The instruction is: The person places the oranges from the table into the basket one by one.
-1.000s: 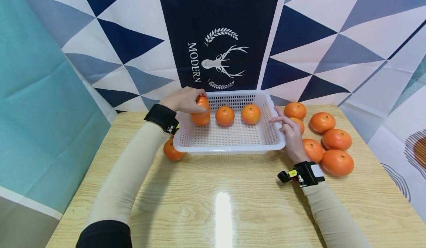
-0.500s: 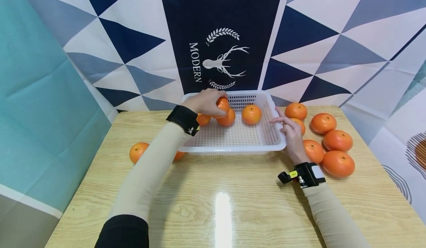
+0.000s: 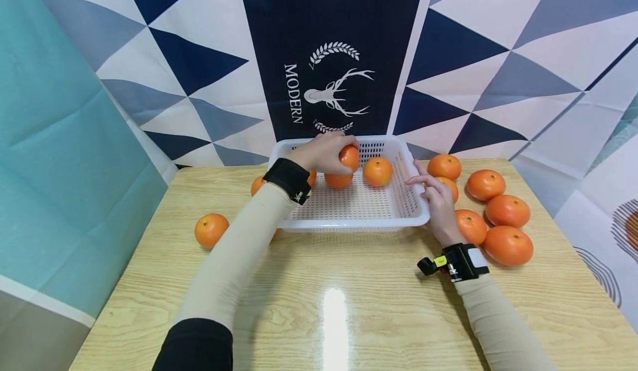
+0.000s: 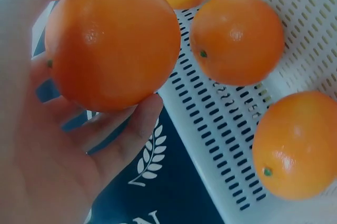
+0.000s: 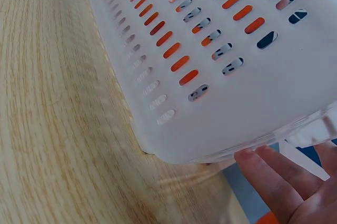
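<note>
Where the wooden table (image 3: 399,315) lies nearest: a streak of light (image 3: 335,326) is mirrored in the pale grain.
Sleeves: both arms are covered in beige; the left sleeve (image 3: 234,254) is bordered by a black band (image 3: 196,343), the right sleeve (image 3: 503,321) is cut off by the frame.
Table, left side: one loose orange (image 3: 211,230) is seen whole; a second orange (image 3: 257,185) and a third orange (image 3: 275,234) are partly hidden by the arm.
Table, right side: six oranges (image 3: 508,210) are clustered.
Right hand (image 3: 438,207): its fingers (image 5: 274,179) are laid loosely spread, slightly bent, with tips touching the rim at the basket's right end; no orange is held.
Basket (image 3: 349,223): white, perforated, it is set upright on the table.
Left hand (image 3: 324,152): its fingers are curved round the held orange (image 4: 113,45), which is raised over the basket; whether the middle orange (image 3: 339,181) below is touched cannot be told.
Basket floor: three oranges are lined up, the leftmost partly hidden by the wrist strap (image 3: 288,180).
Backdrop (image 3: 199,33): triangles are printed around a dark panel marked MODERN.
</note>
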Tool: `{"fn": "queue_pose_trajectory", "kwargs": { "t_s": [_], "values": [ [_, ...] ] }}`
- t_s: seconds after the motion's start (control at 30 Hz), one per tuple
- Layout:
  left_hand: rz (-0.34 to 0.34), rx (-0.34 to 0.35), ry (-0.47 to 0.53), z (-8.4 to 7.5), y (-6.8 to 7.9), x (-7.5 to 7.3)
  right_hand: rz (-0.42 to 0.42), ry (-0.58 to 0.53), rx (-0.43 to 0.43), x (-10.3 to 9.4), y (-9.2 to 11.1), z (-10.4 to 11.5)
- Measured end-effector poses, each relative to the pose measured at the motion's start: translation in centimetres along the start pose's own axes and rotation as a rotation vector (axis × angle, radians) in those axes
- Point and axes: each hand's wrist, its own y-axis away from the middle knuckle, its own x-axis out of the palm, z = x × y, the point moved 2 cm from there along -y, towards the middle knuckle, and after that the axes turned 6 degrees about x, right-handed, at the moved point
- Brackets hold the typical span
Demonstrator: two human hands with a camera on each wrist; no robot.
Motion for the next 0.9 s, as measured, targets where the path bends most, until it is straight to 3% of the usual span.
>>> {"fn": "queue_pose_trajectory", "kwargs": {
  "t_s": [0.23,0.5,0.9],
  "values": [
    [0.022,0.052,0.034,-0.2,-0.9,1.5,0.002,-0.006,-0.013,0.0,0.0,-0.1],
    [0.038,0.143,0.001,-0.4,-2.0,3.1,0.004,-0.004,-0.020,0.1,-0.1,-0.1],
    [0.108,0.078,-0.056,-1.2,-2.5,4.6,-0.008,-0.005,-0.047,0.1,-0.1,0.0]
  ]
}}
